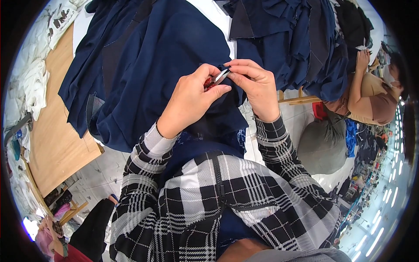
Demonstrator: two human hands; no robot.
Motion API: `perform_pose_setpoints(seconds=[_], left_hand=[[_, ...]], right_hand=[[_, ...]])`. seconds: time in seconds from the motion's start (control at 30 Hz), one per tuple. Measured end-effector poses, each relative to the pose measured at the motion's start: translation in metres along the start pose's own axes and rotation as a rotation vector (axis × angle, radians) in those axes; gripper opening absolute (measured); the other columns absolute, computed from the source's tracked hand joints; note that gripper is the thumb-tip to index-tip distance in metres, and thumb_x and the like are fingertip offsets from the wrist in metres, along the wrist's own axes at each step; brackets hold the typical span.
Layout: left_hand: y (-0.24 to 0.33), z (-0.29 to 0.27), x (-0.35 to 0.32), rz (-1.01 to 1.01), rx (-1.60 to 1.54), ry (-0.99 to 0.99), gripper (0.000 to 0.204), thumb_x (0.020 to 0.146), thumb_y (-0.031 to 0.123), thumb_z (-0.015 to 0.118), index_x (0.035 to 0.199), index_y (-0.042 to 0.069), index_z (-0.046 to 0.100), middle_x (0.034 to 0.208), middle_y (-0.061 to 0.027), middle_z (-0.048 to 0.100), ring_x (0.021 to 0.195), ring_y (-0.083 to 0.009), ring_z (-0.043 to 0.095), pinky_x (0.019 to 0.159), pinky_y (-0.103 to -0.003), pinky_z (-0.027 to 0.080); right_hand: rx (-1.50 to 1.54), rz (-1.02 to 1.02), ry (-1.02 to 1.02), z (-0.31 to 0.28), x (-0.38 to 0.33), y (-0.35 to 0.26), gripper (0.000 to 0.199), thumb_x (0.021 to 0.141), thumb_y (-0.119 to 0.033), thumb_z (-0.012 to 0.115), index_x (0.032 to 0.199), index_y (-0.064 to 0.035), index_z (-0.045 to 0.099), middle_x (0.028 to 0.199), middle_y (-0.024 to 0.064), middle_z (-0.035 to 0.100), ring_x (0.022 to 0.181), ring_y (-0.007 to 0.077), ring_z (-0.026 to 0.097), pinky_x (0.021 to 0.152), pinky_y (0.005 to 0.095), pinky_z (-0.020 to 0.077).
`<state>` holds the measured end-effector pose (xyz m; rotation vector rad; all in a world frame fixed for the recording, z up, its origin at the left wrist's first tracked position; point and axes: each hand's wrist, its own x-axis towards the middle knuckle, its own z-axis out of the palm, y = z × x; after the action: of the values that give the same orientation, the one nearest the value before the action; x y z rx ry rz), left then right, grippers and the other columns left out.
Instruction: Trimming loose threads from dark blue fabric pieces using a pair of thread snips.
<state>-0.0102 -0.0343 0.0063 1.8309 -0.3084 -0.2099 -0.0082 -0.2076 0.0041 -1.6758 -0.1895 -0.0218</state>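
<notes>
My left hand (194, 96) is closed around a small pair of thread snips (214, 81) with red handles and short silver blades. The blades point up and right, toward the fingertips of my right hand (255, 85). That hand pinches an edge of dark navy cloth (170, 52) right at the blade tips. The navy cloth is a large piece, draped over the table's front and hanging down before me. A lighter grey patch (95, 105) shows at its lower left. Whether the blades are cutting a thread cannot be made out.
More navy pieces (279, 48) lie heaped at the far right. A bare wooden tabletop (65, 131) is at my left, with white cloth (32, 83) beyond. A co-worker (371, 96) handles dark cloth at the right, near a grey sack (323, 144). Another person (48, 240) is at lower left.
</notes>
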Motion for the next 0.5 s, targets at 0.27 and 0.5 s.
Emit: perform_pose_setpoints(seconds=[0.27,0.5], left_hand=[[-0.009,0.002,0.002,-0.082,-0.262,-0.051,0.026,0.079,0.014,0.070,0.093,-0.002,0.055,0.070,-0.0020,0.058,0.062,-0.0053,0.049,0.057,-0.021,0.042],[0.003,-0.005,0.004,-0.253,-0.459,-0.153,0.022,0.082,0.015,0.068,0.092,-0.001,0.056,0.069,0.0027,0.056,0.059,-0.0021,0.045,0.051,-0.017,0.037]], right_hand=[[-0.004,0.006,-0.018,-0.001,0.001,-0.001,0.013,0.080,0.004,0.060,0.092,0.0055,0.065,0.097,0.0093,0.064,0.084,0.0124,0.061,0.075,0.0208,0.0490],[-0.005,-0.017,-0.014,-0.001,0.000,0.000,0.013,0.079,0.005,0.060,0.091,0.0057,0.065,0.097,0.0098,0.064,0.084,0.0130,0.061,0.074,0.0212,0.0495]])
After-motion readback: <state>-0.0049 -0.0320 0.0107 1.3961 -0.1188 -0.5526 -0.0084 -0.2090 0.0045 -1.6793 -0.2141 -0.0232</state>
